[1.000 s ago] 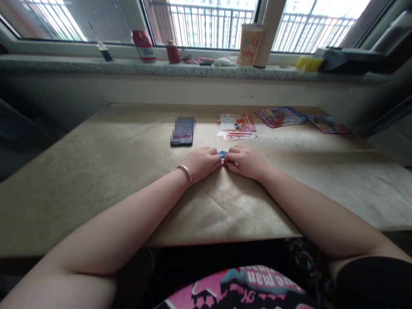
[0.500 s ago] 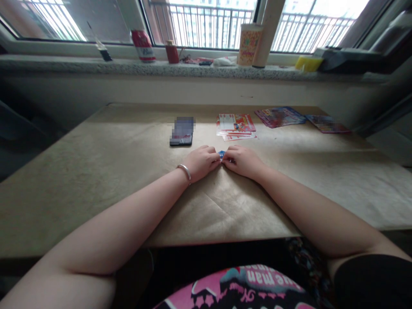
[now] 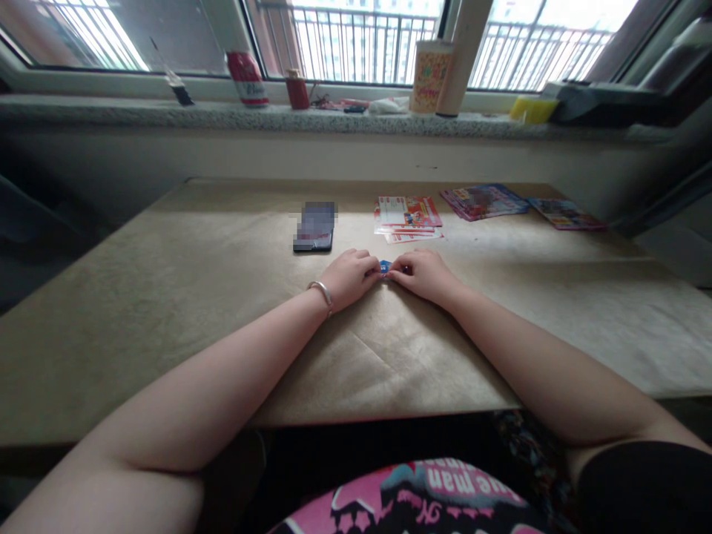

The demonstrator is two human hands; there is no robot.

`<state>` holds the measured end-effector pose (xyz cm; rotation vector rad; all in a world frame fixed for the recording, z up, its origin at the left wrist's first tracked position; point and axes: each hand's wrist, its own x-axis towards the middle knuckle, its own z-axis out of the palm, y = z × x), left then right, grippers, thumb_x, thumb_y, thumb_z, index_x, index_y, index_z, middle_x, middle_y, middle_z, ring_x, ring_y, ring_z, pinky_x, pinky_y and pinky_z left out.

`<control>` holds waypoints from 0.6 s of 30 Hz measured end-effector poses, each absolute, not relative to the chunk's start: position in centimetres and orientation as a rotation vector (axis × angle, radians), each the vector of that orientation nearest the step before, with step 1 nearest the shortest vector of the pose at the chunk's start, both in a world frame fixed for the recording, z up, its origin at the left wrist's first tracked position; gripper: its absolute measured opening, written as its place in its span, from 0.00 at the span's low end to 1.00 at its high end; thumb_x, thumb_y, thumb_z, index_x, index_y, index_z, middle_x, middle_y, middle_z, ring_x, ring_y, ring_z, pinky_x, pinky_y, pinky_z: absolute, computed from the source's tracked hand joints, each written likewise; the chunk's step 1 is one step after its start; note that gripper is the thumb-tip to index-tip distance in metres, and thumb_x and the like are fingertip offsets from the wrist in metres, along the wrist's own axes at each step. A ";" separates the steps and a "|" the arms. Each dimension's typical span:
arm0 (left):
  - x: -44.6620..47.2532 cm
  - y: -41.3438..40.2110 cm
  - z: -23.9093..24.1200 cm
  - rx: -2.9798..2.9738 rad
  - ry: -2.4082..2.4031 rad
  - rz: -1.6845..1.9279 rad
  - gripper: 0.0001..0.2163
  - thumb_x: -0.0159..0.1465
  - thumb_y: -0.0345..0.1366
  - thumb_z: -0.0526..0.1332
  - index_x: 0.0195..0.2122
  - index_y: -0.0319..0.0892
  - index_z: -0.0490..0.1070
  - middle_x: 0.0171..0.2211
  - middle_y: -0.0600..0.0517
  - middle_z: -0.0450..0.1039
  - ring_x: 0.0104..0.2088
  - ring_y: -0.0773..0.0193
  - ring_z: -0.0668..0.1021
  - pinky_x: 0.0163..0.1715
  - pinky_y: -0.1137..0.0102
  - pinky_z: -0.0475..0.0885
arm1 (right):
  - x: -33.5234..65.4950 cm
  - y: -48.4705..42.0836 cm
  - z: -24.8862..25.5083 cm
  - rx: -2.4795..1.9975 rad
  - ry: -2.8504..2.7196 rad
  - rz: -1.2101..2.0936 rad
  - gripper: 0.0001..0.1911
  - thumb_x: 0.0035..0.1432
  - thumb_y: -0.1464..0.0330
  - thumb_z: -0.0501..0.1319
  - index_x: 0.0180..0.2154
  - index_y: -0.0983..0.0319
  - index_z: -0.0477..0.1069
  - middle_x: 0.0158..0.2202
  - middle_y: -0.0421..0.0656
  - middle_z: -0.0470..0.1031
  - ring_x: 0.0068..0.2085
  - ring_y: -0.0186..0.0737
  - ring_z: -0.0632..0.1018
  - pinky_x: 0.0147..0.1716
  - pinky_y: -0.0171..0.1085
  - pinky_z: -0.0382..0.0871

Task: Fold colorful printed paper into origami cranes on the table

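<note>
1. Both forearms reach across the brown-paper-covered table (image 3: 167, 297). The left hand (image 3: 349, 277) and right hand (image 3: 423, 274) meet at its middle over a small blue paper piece (image 3: 383, 266).
2. The left hand is curled, its fingertips pinching the left end of the blue piece. A silver bangle (image 3: 321, 291) sits on that wrist.
3. The right hand is curled the same way, pinching the right end, so the two sets of fingertips nearly touch.
4. The blue piece lies low against the table between the hands, near the phone (image 3: 315, 226) and the red-and-white leaflets (image 3: 409, 213). Only a sliver of it shows.
5. Compared with a second ago, both hands have crept slightly toward the far side of the table and drawn closer together. Less of the blue piece can be seen than before.
6. The grip itself is unchanged: both hands stayed clamped on the piece throughout.
7. Nothing else has moved. The phone lies face up just beyond the left hand, and the leaflets sit beyond the right. More colourful leaflets (image 3: 483, 201) are spread at the far right of the table.
8. On the windowsill (image 3: 111, 113) beyond stand a red can (image 3: 247, 78), a paper cup (image 3: 431, 74) and a yellow sponge (image 3: 532, 109).
</note>
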<state>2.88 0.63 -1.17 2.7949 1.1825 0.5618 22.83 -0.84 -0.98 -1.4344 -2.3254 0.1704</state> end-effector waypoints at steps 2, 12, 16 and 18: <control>2.9 0.8 -1.3 2.770 1.183 0.561 0.08 0.65 0.38 0.60 0.33 0.39 0.75 0.32 0.48 0.74 0.36 0.60 0.73 0.39 0.68 0.68 | 22.8 -0.8 -1.0 -1.461 -2.292 0.209 0.11 0.57 0.61 0.62 0.30 0.59 0.79 0.30 0.41 0.80 0.33 0.38 0.74 0.34 0.36 0.59; 2.4 0.4 -1.1 2.834 1.080 0.663 0.05 0.64 0.35 0.60 0.36 0.42 0.76 0.32 0.52 0.76 0.35 0.64 0.75 0.35 0.71 0.68 | 22.6 -0.7 -1.3 -1.509 -2.184 0.324 0.08 0.55 0.61 0.64 0.30 0.58 0.78 0.28 0.40 0.79 0.30 0.35 0.73 0.31 0.35 0.59; 1.9 0.1 -0.8 2.967 1.054 0.616 0.07 0.66 0.36 0.59 0.37 0.45 0.77 0.36 0.52 0.78 0.36 0.63 0.77 0.34 0.71 0.67 | 22.9 -0.6 -1.6 -1.393 -2.157 0.337 0.06 0.53 0.63 0.66 0.31 0.59 0.77 0.27 0.38 0.78 0.30 0.34 0.72 0.31 0.34 0.59; 1.7 0.0 -0.7 3.000 1.044 0.588 0.08 0.66 0.37 0.58 0.39 0.46 0.77 0.36 0.53 0.78 0.35 0.63 0.77 0.33 0.72 0.67 | 23.1 -0.7 -1.6 -1.280 -2.201 0.306 0.04 0.54 0.65 0.66 0.31 0.59 0.77 0.27 0.38 0.77 0.30 0.34 0.72 0.33 0.34 0.60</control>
